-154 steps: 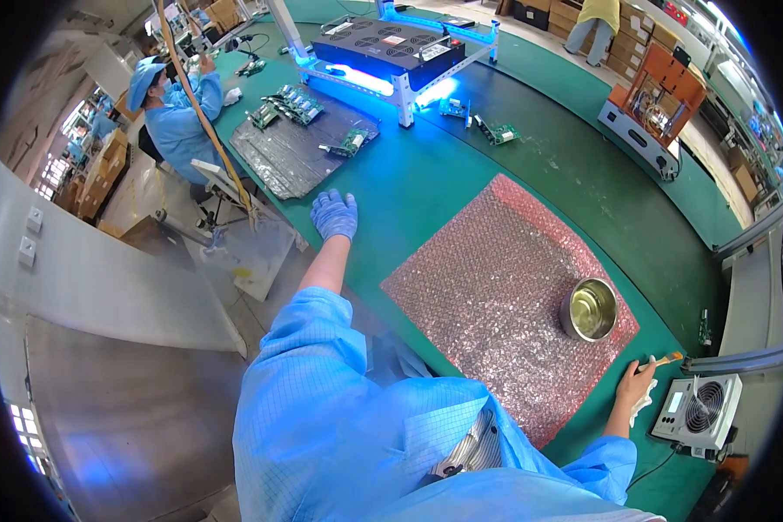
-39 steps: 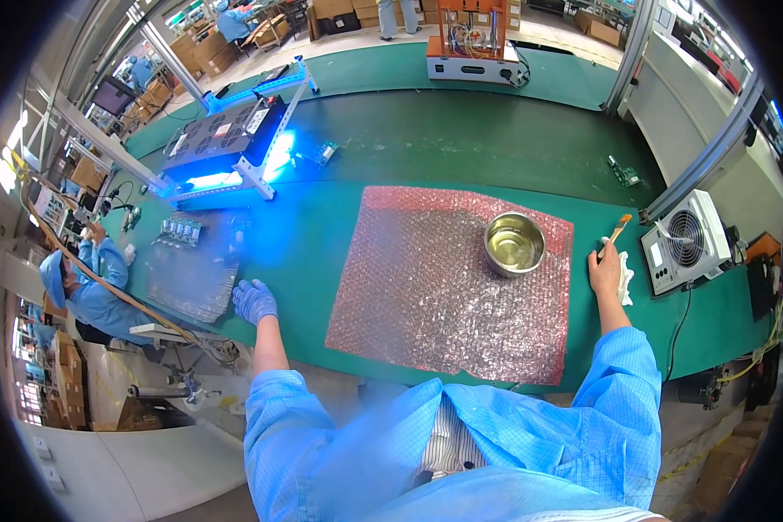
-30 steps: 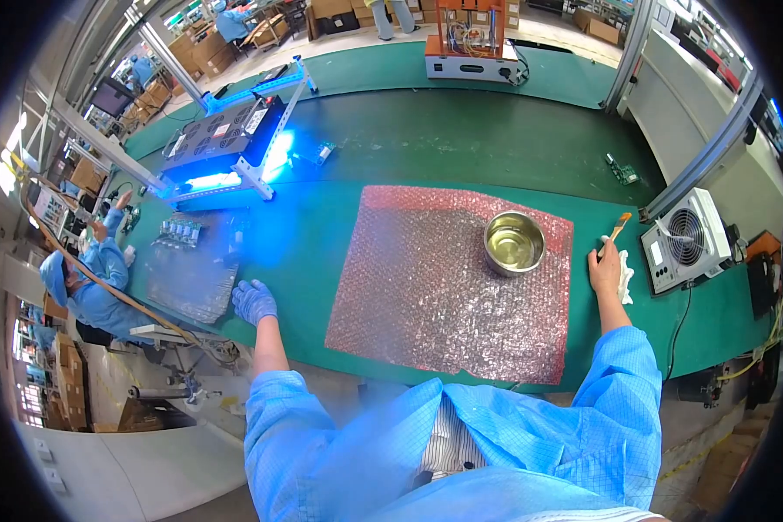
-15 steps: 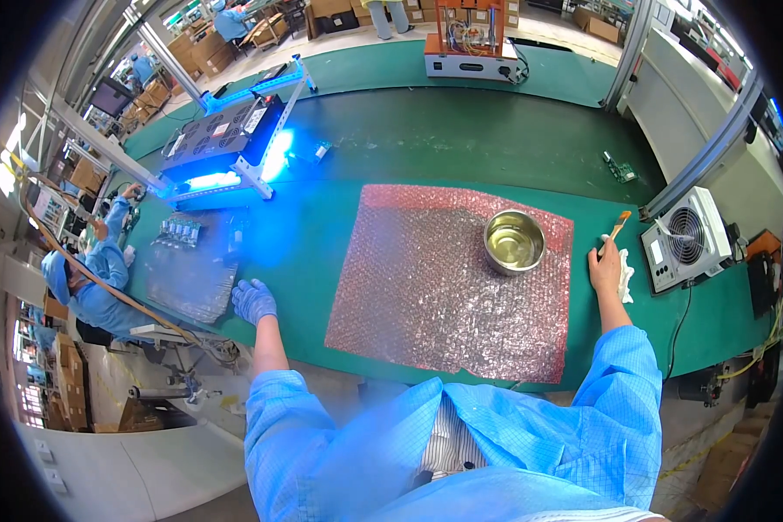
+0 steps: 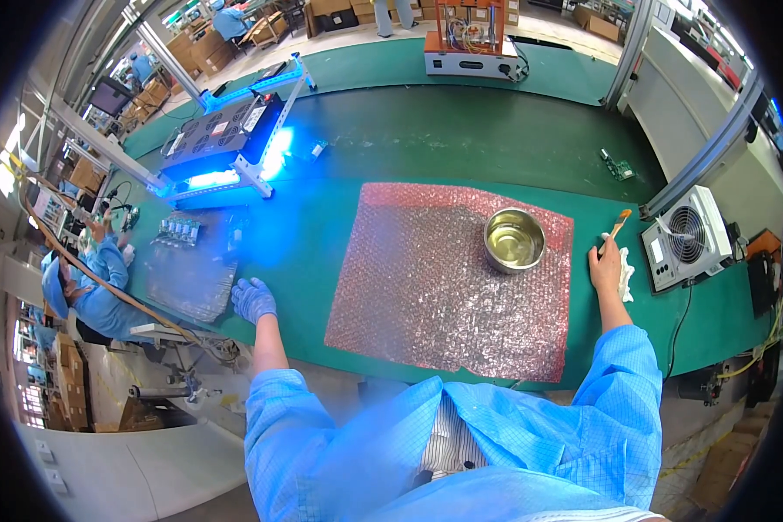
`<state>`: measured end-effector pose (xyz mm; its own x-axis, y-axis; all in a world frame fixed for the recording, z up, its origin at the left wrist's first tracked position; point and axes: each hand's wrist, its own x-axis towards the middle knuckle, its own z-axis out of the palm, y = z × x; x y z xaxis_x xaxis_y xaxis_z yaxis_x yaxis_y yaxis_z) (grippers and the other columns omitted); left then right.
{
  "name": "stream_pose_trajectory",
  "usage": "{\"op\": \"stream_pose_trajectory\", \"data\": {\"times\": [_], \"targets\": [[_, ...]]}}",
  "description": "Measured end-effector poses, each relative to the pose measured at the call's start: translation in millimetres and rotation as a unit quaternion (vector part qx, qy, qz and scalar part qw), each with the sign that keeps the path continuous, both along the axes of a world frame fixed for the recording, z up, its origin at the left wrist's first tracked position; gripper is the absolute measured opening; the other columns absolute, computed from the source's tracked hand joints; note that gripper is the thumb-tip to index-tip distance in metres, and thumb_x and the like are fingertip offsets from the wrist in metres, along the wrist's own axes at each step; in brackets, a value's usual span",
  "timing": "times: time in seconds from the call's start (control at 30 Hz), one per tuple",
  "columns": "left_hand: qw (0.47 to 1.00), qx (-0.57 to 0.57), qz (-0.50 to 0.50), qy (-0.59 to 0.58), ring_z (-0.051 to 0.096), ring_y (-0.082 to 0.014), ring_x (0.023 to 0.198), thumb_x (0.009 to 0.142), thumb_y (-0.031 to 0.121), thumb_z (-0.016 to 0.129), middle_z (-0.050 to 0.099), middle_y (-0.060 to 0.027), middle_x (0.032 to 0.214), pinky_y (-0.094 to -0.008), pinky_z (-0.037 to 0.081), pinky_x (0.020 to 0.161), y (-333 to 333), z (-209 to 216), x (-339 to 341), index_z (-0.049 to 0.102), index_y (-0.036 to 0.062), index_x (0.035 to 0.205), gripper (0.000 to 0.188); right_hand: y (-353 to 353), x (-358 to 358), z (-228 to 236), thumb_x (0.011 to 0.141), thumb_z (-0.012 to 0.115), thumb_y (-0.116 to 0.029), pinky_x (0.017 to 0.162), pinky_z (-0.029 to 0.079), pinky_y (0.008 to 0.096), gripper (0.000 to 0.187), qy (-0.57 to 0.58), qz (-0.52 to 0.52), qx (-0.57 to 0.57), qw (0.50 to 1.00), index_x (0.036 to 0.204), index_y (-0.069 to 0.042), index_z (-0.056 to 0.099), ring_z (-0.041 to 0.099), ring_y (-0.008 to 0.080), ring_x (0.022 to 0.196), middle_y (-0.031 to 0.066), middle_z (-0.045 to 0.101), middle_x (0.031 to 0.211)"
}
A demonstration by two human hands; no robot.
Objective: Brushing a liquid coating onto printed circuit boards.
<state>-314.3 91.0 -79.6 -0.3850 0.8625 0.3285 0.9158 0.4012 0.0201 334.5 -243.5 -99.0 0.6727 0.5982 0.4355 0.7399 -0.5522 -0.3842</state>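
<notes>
My right hand (image 5: 607, 270) is closed around a small brush (image 5: 622, 221) with orange-brown bristles pointing away from me. A crumpled white cloth (image 5: 625, 277) lies beside and partly under that hand. In a blue glove, my left hand (image 5: 254, 300) rests on the green mat (image 5: 304, 300) near its front edge, fingers loosely apart and holding nothing. Between my hands lies a pink bubble-wrap sheet (image 5: 444, 287). A round metal bowl (image 5: 514, 242) with clear yellowish liquid stands on the sheet's right part, to the left of my right hand.
A white fan unit (image 5: 687, 237) stands at the right. At the left, a metal rack with blue light carries a black fan panel (image 5: 222, 130). Circuit boards (image 5: 180, 231) sit on bubble wrap (image 5: 187, 283) near a co-worker (image 5: 104, 287). Beyond the mat, a dark belt (image 5: 461, 130) carries a circuit board (image 5: 618, 165).
The circuit boards on the dark belt have shifted slightly left. The co-worker's raised hand has drawn back toward their body. Both my hands stay where they were.
</notes>
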Motion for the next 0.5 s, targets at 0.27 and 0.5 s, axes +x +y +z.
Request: {"op": "stream_pose_trajectory", "data": {"times": [0.27,0.5], "targets": [[1.000,-0.007,-0.001,-0.002,0.049,-0.0297,0.111,0.090,0.037,0.041,0.052,-0.0149,0.118,-0.0429,0.040,0.088,-1.0,2.0,3.7,0.051,0.0079,0.117,0.041,-0.6,2.3,1.0,0.079,0.057,-0.017,0.084,0.044,0.0404,0.038,0.011,-0.005,-0.016,1.000,0.112,0.002,0.050,0.054,0.0354,0.094,0.0202,0.055,0.102],[1.000,-0.016,0.001,-0.007,0.048,-0.0297,0.113,0.090,0.037,0.041,0.051,-0.0154,0.122,-0.0426,0.040,0.089,-1.9,2.7,-3.5,0.051,0.0075,0.119,0.042,1.7,0.3,-2.0,0.079,0.057,-0.016,0.084,0.044,0.0401,0.039,0.014,-0.007,-0.018,1.000,0.113,0.002,0.050,0.054,0.0348,0.095,0.0200,0.056,0.103]]}}
